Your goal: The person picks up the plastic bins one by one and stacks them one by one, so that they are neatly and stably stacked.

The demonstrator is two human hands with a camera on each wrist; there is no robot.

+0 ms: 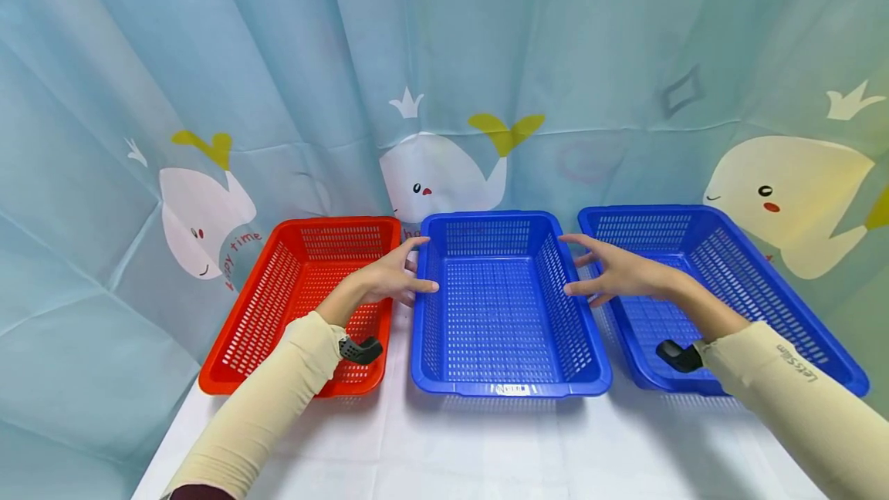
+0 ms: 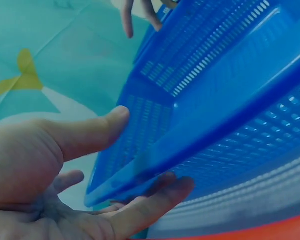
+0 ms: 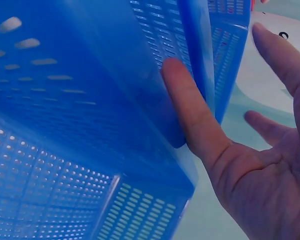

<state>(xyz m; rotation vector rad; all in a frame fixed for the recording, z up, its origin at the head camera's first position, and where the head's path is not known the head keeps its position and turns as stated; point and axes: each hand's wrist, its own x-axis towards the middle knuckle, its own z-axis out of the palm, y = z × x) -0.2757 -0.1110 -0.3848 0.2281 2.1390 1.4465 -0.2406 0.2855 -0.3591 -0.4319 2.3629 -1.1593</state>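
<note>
A blue plastic basket (image 1: 496,315) with perforated walls stands in the middle of a white-covered table. At its left rim is my left hand (image 1: 389,276), thumb over the inner side and fingers outside and below the rim. In the left wrist view the left thumb (image 2: 95,132) looks apart from the rim, and the fingers are spread, fairly straight. My right hand (image 1: 618,272) is at the opposite rim, its fingers extended and parted. The right thumb (image 3: 190,105) lies close to the rim in the right wrist view; whether it touches, I cannot tell.
A red basket (image 1: 239,322) stands to the left, partly behind my left arm. On the right is a second blue basket (image 1: 764,284), partly under my right forearm. Behind them hangs a light-blue curtain (image 1: 444,37) with whale prints. White cloth (image 1: 479,454) covers the table.
</note>
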